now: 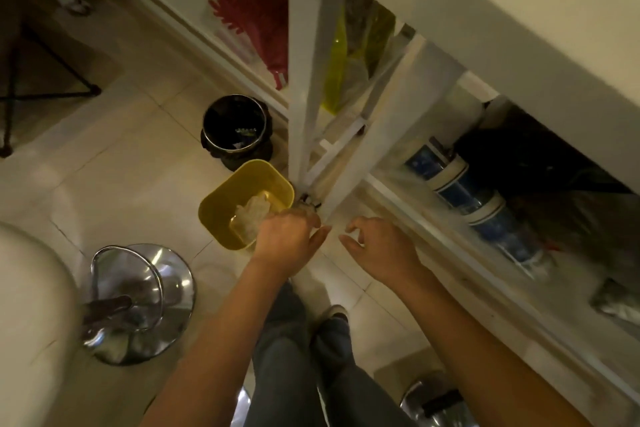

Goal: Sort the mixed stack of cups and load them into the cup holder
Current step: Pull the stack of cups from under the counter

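Observation:
Sleeved stacks of white cups with blue print (460,180) lie on the low shelf under the white counter (519,28), to the right of both hands. My left hand (289,239) reaches down beside the yellow bin (221,204), at the foot of a white shelf leg (349,180). Its fingers curl near something small and blurred, and I cannot tell whether they hold it. My right hand (377,246) hovers just right of the leg's foot, with loosely curled fingers and nothing in it. No cup holder is in view.
The yellow bin holds crumpled clear plastic (251,218). Behind it stands a black lined bin (235,128). A chrome stool base (138,302) is at the lower left on the tiled floor. Red and yellow bags (256,14) hang in the shelf. My legs (311,357) are below.

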